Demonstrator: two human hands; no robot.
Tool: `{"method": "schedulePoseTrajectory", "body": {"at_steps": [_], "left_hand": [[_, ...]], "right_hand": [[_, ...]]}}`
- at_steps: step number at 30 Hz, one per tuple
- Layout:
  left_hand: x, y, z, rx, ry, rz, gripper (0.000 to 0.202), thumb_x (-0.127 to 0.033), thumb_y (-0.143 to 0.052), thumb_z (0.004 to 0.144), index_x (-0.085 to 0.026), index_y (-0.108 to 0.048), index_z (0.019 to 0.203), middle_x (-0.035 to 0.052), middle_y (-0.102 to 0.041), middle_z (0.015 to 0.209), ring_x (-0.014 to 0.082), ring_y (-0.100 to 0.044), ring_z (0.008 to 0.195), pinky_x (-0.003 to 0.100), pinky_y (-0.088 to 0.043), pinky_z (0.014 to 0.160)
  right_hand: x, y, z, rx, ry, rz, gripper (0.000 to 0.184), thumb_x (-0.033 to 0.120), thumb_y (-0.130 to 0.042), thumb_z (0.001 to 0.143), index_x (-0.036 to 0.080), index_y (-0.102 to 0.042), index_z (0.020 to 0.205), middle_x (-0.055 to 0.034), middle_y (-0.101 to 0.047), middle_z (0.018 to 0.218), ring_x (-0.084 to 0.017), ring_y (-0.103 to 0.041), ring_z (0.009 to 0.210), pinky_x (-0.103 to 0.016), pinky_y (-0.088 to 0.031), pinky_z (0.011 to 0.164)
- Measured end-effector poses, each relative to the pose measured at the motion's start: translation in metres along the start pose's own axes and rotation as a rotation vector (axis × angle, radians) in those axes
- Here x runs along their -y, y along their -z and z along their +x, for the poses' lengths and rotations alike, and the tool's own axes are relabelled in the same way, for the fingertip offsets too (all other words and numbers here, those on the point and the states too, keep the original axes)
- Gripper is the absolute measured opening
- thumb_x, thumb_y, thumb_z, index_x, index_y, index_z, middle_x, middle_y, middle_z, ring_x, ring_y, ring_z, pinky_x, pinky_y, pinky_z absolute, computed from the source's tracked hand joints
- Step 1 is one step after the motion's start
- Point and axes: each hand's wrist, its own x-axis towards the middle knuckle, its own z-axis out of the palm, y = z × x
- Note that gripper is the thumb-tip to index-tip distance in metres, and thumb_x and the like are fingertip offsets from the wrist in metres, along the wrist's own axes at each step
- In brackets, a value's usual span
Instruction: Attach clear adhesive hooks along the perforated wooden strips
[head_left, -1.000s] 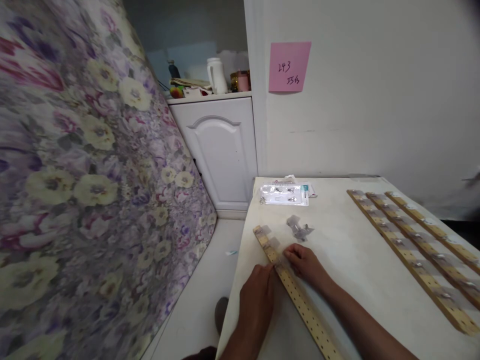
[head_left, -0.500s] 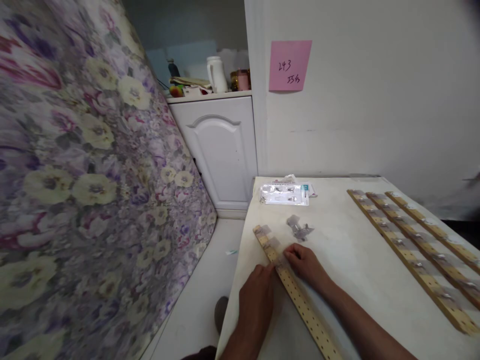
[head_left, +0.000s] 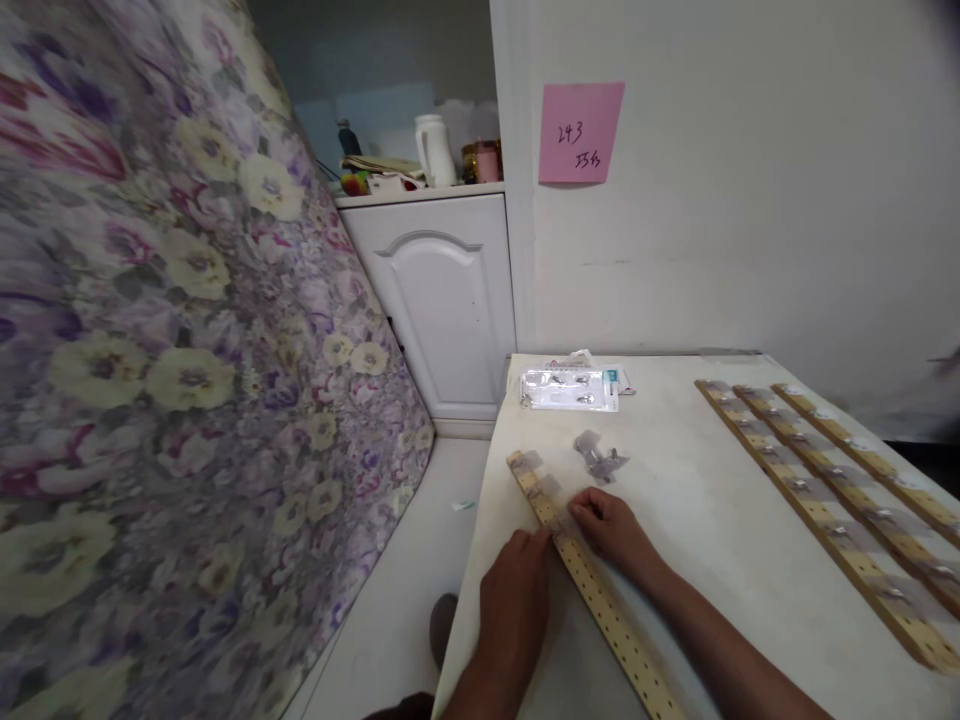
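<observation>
A long, light wooden strip (head_left: 600, 600) with rows of small holes lies slanting on the table. Small clear plastic pieces (head_left: 534, 485) sit along its far end. At the strip's left edge, the curled fingers of my left hand (head_left: 515, 590) hold it beside one of these pieces. My right hand (head_left: 611, 525) is closed with thumb and forefinger pinched together, close to the strip's right edge; what is between those fingertips is too small to make out. Beyond it lies a little pile of clear plastic bits (head_left: 600, 457) with metal-looking parts.
Three similar strips (head_left: 806, 490) bearing plastic pieces lie along the right of the white table (head_left: 697, 540). A clear blister pack (head_left: 570, 390) rests at the back. Left of the table are a flowered curtain (head_left: 187, 400) and a white cabinet (head_left: 450, 300). A pink note (head_left: 581, 133) hangs on the wall.
</observation>
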Motion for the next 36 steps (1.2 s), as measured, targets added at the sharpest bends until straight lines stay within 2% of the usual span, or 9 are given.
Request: {"method": "schedulePoseTrajectory", "body": {"at_steps": [11,27,36], "left_hand": [[-0.0007,-0.0002,0.0021,0.076,0.033,0.101,0.044,-0.020,-0.030,0.089,-0.028,-0.050,0.127,0.0039,-0.060,0.107,0.0178,-0.056,0.097,0.026,-0.042,0.079],[-0.0011,-0.0008,0.0029,0.057,-0.002,0.115,0.042,-0.020,-0.030,0.089,-0.026,-0.052,0.125,0.0055,-0.061,0.106,0.0197,-0.057,0.099,0.028,-0.043,0.080],[0.0017,-0.0012,0.0030,0.050,-0.021,0.104,0.041,-0.020,-0.030,0.090,-0.027,-0.053,0.124,0.0039,-0.061,0.102,0.0184,-0.057,0.096,0.026,-0.042,0.077]], "right_hand": [[0.0032,0.0012,-0.0003,0.000,0.001,-0.063,0.017,0.030,-0.050,0.078,0.018,-0.057,0.069,0.0029,-0.050,0.058,-0.012,-0.045,0.054,-0.022,-0.035,0.051],[0.0011,0.0025,0.0001,-0.006,0.021,-0.068,0.015,0.029,-0.051,0.078,0.018,-0.057,0.070,0.0031,-0.050,0.059,-0.012,-0.046,0.056,-0.023,-0.035,0.053],[0.0092,0.0005,-0.0037,-0.008,0.016,-0.055,0.016,0.033,-0.053,0.078,0.019,-0.059,0.079,0.0048,-0.049,0.056,-0.013,-0.047,0.055,-0.024,-0.036,0.054]]}}
